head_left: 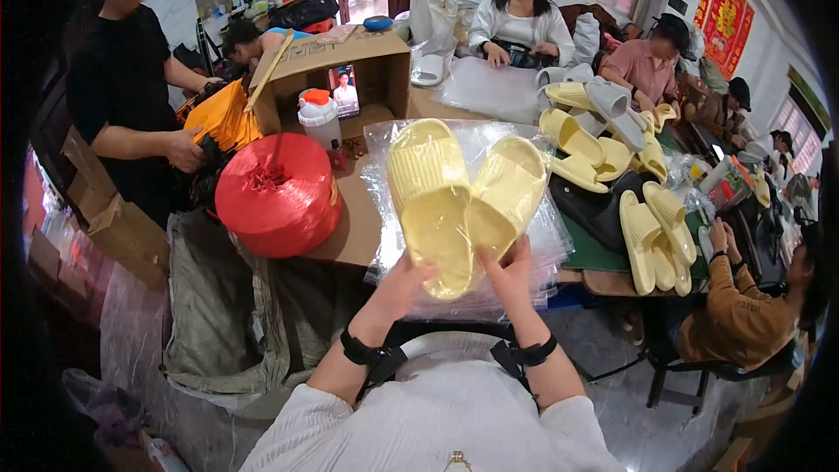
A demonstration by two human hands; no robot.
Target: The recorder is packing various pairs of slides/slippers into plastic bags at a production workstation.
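So I've got a pair of pale yellow slides up over the stack of clear plastic bags (pixel 546 238), toes pointing away from me and heels toward me. Going left to right: the left slide (pixel 426 162) has a ribbed strap and looks like one chunky piece of moulded foam, so I'd bet on light, a bit squishy, and pretty hard to break. The right slide (pixel 509 170) is angled out, its heel end up against the left one. I'd expect it to handle the same. There's a glossy sheen on both; might be clear film, can't say for sure, but if it is, I'd figure on them being slippery. The heel ends nearest me seem the best place to grab, thumb on top and fingers underneath, so the straps don't get squashed.

Hands: my left hand (pixel 405 287) is partly curled around the left slide's heel, at the near edge of the bags, fingers mostly hidden. My right hand (pixel 509 278), also above that near edge, is half closed in a pinch, thumb up by where the heels meet, other fingers tucked behind the right slide. Can't tell how hard either one's squeezing.
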